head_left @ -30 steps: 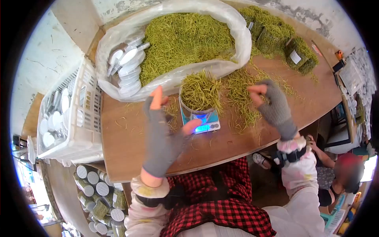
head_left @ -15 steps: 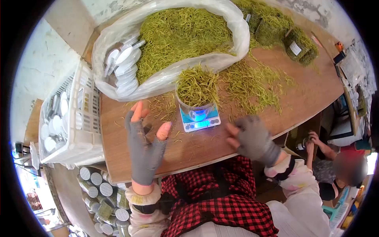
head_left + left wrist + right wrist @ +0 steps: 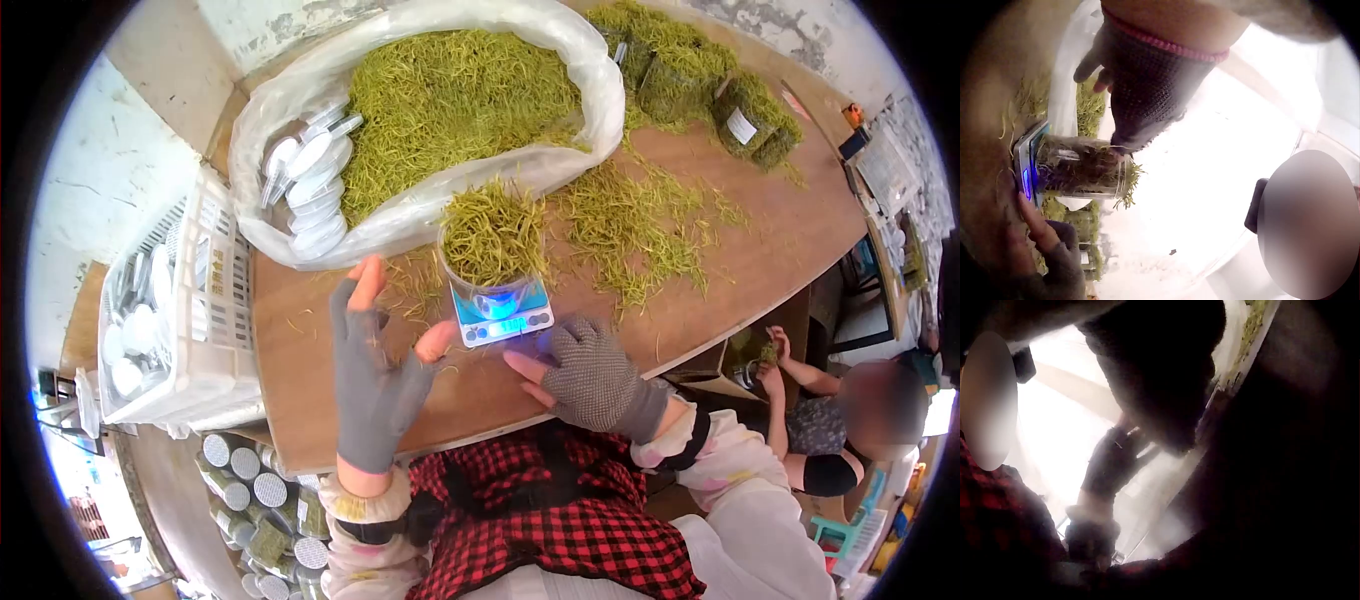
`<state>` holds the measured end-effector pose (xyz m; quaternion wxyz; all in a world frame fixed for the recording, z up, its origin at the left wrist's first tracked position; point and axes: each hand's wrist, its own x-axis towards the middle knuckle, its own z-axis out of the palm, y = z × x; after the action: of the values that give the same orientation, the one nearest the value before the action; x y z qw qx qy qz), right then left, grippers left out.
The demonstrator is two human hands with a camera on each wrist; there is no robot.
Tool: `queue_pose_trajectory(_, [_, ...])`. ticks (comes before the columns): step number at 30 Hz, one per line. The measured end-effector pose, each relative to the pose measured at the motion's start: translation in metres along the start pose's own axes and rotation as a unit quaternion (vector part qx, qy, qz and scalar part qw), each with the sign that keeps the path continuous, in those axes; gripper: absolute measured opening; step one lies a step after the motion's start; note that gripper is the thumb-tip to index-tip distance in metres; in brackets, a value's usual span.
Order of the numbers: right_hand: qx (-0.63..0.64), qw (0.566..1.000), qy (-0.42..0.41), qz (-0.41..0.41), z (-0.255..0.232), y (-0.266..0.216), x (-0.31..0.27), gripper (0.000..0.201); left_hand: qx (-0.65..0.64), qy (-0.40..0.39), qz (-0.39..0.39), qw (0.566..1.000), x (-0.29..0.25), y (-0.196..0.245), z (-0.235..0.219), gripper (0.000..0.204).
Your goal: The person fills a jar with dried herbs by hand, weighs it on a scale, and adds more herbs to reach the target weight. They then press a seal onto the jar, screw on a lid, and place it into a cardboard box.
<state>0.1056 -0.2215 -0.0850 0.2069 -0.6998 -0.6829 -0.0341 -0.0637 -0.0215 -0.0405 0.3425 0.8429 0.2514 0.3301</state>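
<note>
A clear jar [image 3: 494, 268] heaped with thin green dried stems stands on a small digital scale [image 3: 508, 326] with a lit blue display. My left hand [image 3: 378, 375], in a grey fingerless glove, hovers left of the scale with fingers spread and nothing in them. Just in front of the scale is my right hand [image 3: 600, 385], gloved alike, its forefinger reaching toward the front edge. From the left wrist view, that fingertip is right beside the display, and stems poke out over the rim of the jar [image 3: 1079, 167]. The right wrist view is mostly dark.
Behind the scale lies a large plastic bag [image 3: 440, 205] of stems and white lids [image 3: 318, 190]. Loose stems [image 3: 640, 230] are strewn to its right. A white crate [image 3: 205, 330] stands left, filled jars [image 3: 270, 490] lie below, and another person [image 3: 810, 400] sits at right.
My right hand has come from above the loose stems down and left to the front of the scale. My left hand has drawn back a little, leftward from the jar.
</note>
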Motion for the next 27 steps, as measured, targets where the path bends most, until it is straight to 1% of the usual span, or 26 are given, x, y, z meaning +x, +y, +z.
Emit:
queue_pose_trajectory(1, [-0.001, 1.0, 0.001, -0.001, -0.002, 0.002, -0.002, 0.038, -0.012, 0.005, -0.003, 1.0, -0.002, -0.001, -0.002, 0.088])
queue_pose_trajectory(3, [-0.037, 0.998, -0.031, 0.04, -0.014, 0.019, -0.012, 0.036, -0.028, 0.015, 0.0, 0.999, -0.001, -0.004, -0.006, 0.089])
queue_pose_trajectory(5, [-0.063, 0.992, -0.028, 0.11, -0.041, 0.044, -0.028, 0.028, -0.013, 0.009, 0.005, 1.0, -0.002, -0.008, -0.01, 0.091])
queue_pose_trajectory(6, [-0.128, 0.978, 0.027, 0.164, -0.064, 0.055, -0.038, 0.028, -0.017, 0.011, 0.01, 1.0, 0.0, -0.009, -0.011, 0.091])
queue_pose_trajectory(7, [-0.19, 0.954, 0.082, 0.217, -0.089, 0.07, -0.056, 0.028, -0.007, 0.003, 0.017, 1.0, 0.001, -0.009, -0.011, 0.093])
queue_pose_trajectory(8, [-0.032, 0.915, 0.244, 0.321, -0.101, 0.11, -0.107, 0.031, 0.004, -0.009, 0.023, 1.0, 0.0, -0.01, -0.013, 0.096])
queue_pose_trajectory(9, [0.125, 0.818, 0.394, 0.4, -0.108, 0.141, -0.147, 0.034, -0.002, -0.011, 0.029, 1.0, 0.0, -0.008, -0.014, 0.096])
queue_pose_trajectory(10, [0.041, 0.804, 0.499, 0.323, -0.144, 0.108, -0.123, 0.043, 0.001, -0.024, 0.012, 1.0, -0.001, -0.005, -0.016, 0.1])
queue_pose_trajectory(11, [0.146, 0.678, 0.558, 0.456, -0.174, 0.092, -0.138, 0.047, 0.0, -0.038, 0.003, 0.999, 0.001, -0.002, -0.016, 0.104])
queue_pose_trajectory(12, [0.023, 0.696, 0.557, 0.452, -0.176, 0.084, -0.158, 0.041, -0.011, -0.042, -0.012, 0.999, 0.001, -0.004, -0.015, 0.108])
queue_pose_trajectory(13, [-0.026, 0.735, 0.518, 0.438, -0.171, 0.074, -0.177, 0.037, -0.033, -0.048, -0.017, 0.998, 0.002, -0.007, -0.008, 0.111])
queue_pose_trajectory(14, [-0.082, 0.763, 0.476, 0.43, -0.166, 0.065, -0.185, 0.035, -0.078, -0.053, -0.014, 0.995, 0.006, -0.006, 0.002, 0.113])
queue_pose_trajectory(15, [-0.099, 0.841, 0.356, 0.395, -0.165, 0.054, -0.18, 0.033, -0.118, -0.07, -0.014, 0.99, 0.009, -0.006, 0.008, 0.115])
queue_pose_trajectory(16, [-0.073, 0.81, 0.381, 0.44, -0.13, 0.039, -0.162, 0.024, -0.134, -0.081, -0.009, 0.988, 0.012, -0.015, 0.012, 0.117])
queue_pose_trajectory(17, [0.032, 0.805, 0.362, 0.47, -0.1, 0.031, -0.162, 0.016, -0.148, -0.093, -0.013, 0.984, 0.019, -0.017, 0.02, 0.12])
queue_pose_trajectory(18, [0.088, 0.854, 0.366, 0.358, -0.088, 0.027, -0.149, 0.014, -0.167, -0.119, 0.003, 0.979, 0.025, 0.001, 0.025, 0.12])
queue_pose_trajectory(19, [-0.012, 0.89, 0.288, 0.352, -0.082, 0.017, -0.142, 0.009, -0.057, -0.076, 0.114, 0.989, 0.031, 0.017, 0.023, 0.092])
queue_pose_trajectory(20, [-0.012, 0.919, 0.243, 0.31, -0.078, 0.019, -0.13, 0.01, 0.059, -0.02, 0.219, 0.974, 0.036, 0.027, 0.022, 0.065])
queue_pose_trajectory(21, [-0.03, 0.925, 0.221, 0.307, -0.078, 0.016, -0.125, 0.011, 0.067, -0.029, 0.218, 0.973, 0.037, 0.028, 0.027, 0.065])
queue_pose_trajectory(22, [-0.035, 0.934, 0.195, 0.296, -0.075, 0.012, -0.114, 0.012, -0.007, -0.052, 0.158, 0.986, 0.035, 0.022, 0.031, 0.081])
queue_pose_trajectory(23, [-0.053, 0.938, 0.209, 0.272, -0.071, 0.009, -0.108, 0.013, -0.071, -0.069, 0.087, 0.991, 0.03, 0.014, 0.03, 0.099])
queue_pose_trajectory(24, [-0.067, 0.943, 0.22, 0.239, -0.067, 0.011, -0.105, 0.014, -0.131, -0.068, 0.008, 0.989, 0.022, 0.006, 0.023, 0.117])
queue_pose_trajectory(25, [-0.027, 0.957, 0.176, 0.231, -0.064, 0.013, -0.103, 0.016, -0.097, -0.062, 0.005, 0.993, 0.015, 0.006, 0.017, 0.116])
queue_pose_trajectory(26, [0.002, 0.958, 0.199, 0.208, -0.064, 0.013, -0.091, 0.012, -0.063, -0.055, -0.003, 0.996, 0.014, 0.007, 0.012, 0.114])
queue_pose_trajectory(27, [0.006, 0.965, 0.174, 0.194, -0.066, 0.012, -0.083, 0.017, -0.045, -0.048, -0.021, 0.998, 0.013, 0.013, 0.009, 0.114])
